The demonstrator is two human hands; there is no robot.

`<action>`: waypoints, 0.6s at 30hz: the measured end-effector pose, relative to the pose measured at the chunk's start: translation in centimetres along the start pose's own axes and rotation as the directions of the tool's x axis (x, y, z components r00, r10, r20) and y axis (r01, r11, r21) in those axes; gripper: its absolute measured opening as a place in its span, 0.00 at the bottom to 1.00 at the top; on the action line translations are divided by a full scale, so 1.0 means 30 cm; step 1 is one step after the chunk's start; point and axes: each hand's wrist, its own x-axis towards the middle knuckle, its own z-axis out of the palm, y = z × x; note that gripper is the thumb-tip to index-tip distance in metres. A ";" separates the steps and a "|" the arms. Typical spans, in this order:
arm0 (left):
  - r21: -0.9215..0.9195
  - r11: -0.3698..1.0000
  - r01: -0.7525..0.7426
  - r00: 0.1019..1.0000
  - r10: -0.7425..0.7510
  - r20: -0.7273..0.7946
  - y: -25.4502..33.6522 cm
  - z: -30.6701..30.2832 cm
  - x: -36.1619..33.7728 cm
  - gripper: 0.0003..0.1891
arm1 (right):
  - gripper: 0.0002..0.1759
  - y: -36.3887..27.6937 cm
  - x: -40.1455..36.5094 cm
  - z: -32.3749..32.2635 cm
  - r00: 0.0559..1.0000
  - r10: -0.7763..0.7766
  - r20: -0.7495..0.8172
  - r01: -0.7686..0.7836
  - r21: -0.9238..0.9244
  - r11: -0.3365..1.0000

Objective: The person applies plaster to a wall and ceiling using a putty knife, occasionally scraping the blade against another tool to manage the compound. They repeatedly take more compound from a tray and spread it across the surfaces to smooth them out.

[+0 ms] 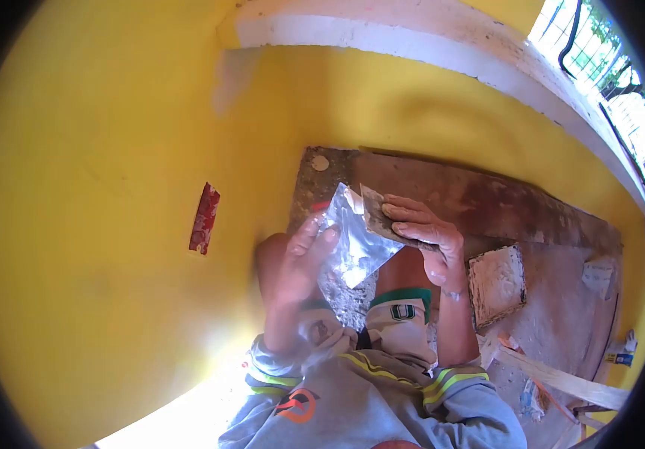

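Observation:
My left hand (300, 254), a little blurred, is closed at the left edge of a shiny steel trowel (360, 243). A bit of red, perhaps its handle, shows behind the fingers. My right hand (427, 236) grips a flat brown scraper (376, 213), fingers stretched along its face and thumb below. The scraper overlaps the trowel's upper right edge, and a whitish smear shows where the two come together. Both tools are held up in front of my lap, above the shorts (401, 314).
Yellow walls (113, 150) stand left and ahead, with a red, white-smeared strip (204, 218) on the left one. A pale ledge (382, 34) curves overhead. On the brown floor (554, 299) lie a putty-covered square board (497, 286), a wooden strip (562, 374) and scraps.

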 end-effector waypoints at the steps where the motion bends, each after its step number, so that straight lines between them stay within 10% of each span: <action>1: 0.040 0.999 0.003 1.000 -0.004 0.012 0.001 0.004 0.000 0.15 | 0.17 0.008 -0.012 -0.005 1.000 -0.015 -0.019 0.014 -0.038 0.999; 9: 0.302 0.939 -0.166 0.985 0.141 0.102 0.033 0.089 -0.008 0.14 | 0.14 0.274 -0.181 -0.058 0.995 0.098 -0.010 -0.080 -0.663 0.744; 12: 0.397 0.909 -0.128 0.992 0.119 0.047 0.028 0.074 0.008 0.13 | 0.17 0.469 -0.396 -0.006 0.758 0.588 -0.284 -0.652 -0.372 0.661; 15: 0.438 0.896 -0.068 0.995 0.093 -0.037 -0.042 -0.017 0.013 0.13 | 0.20 0.483 -0.447 0.062 0.526 0.719 -0.455 -0.442 0.576 0.688; 18: 0.506 0.862 0.008 0.982 0.089 -0.168 -0.106 -0.075 -0.012 0.13 | 0.23 0.424 -0.420 0.014 0.527 0.706 -0.473 -0.302 0.672 0.676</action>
